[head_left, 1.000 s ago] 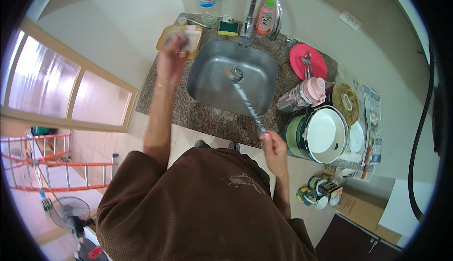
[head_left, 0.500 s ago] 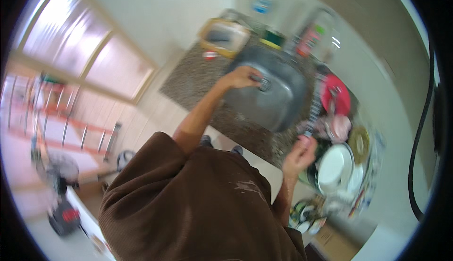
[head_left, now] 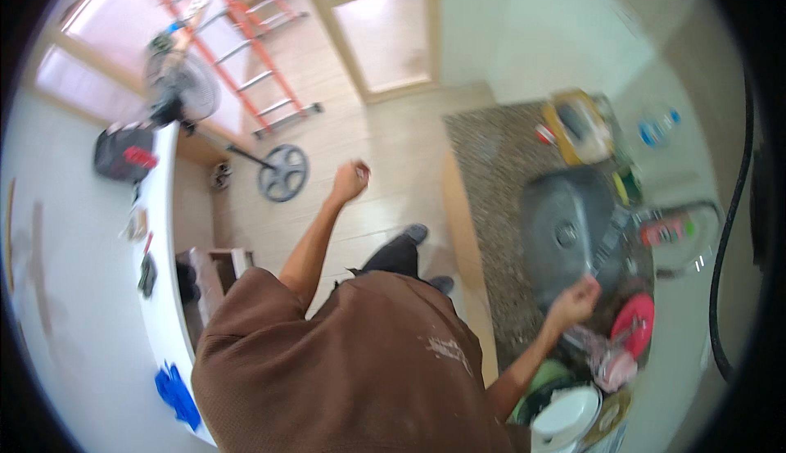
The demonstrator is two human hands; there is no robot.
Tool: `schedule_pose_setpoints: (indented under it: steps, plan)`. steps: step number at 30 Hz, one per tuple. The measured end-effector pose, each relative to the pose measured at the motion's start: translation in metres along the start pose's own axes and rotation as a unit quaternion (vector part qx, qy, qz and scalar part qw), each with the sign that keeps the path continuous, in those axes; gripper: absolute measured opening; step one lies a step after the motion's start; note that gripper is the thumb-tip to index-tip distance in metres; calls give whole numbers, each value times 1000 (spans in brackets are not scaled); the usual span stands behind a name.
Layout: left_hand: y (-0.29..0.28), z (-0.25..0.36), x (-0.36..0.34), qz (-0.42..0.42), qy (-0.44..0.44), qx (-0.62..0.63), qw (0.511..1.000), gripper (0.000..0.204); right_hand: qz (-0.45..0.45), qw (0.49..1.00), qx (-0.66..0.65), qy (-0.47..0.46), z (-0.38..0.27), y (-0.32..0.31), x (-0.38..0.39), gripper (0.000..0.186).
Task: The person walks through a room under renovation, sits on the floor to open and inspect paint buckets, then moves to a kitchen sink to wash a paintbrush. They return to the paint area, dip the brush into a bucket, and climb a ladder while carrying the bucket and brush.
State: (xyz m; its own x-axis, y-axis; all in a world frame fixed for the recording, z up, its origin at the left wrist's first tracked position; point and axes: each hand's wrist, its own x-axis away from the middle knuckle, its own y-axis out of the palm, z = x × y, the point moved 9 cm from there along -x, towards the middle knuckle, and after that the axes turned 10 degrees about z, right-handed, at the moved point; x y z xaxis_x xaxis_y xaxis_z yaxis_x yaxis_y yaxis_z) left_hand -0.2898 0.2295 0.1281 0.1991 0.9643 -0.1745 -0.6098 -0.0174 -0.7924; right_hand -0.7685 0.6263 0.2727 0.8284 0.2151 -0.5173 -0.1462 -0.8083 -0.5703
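My right hand [head_left: 575, 301] is closed on one end of a long, narrow grey strip [head_left: 611, 240] with pale marks along it. The strip is blurred and reaches across the right side of the steel sink [head_left: 544, 199]. My left hand [head_left: 350, 181] is held out over the floor, away from the counter, its fingers curled together. A small dark, reddish bit [head_left: 363, 172] shows at its fingertips, too small to name. A pink-red lid or plate [head_left: 634, 325] lies on the counter just beyond my right hand.
The speckled counter [head_left: 483, 166] carries a yellow-rimmed tub [head_left: 577, 125], a sponge [head_left: 629, 185] and a pink bottle [head_left: 665, 230]. White dishes [head_left: 567, 417] are stacked nearer me. Leftward stand an orange ladder [head_left: 246, 60], a fan [head_left: 184, 84] and a round grey base [head_left: 283, 173] on the floor.
My view has turned left, so the counter sits farther right. My left hand has moved from above the sink drain to over the floor. My right hand still holds the strip, now at the sink.
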Motion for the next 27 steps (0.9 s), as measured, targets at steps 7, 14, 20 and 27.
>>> schedule_pose_setpoints:
  steps: [7,14,20,27]
  plan:
    - [-46,-231,253,-149,-298,-164,928,23,22,990,-136,-42,-51,-19,-8,25]
    - [-78,-297,359,-164,-447,-113,872,20,-116,977,-176,22,-50,28,26,34]
    - [-94,-291,282,-36,-422,-1,906,23,-255,936,-218,-106,-198,97,101,21]
    - [-184,-387,295,74,-451,84,885,24,-473,805,-259,-246,-467,156,292,20]
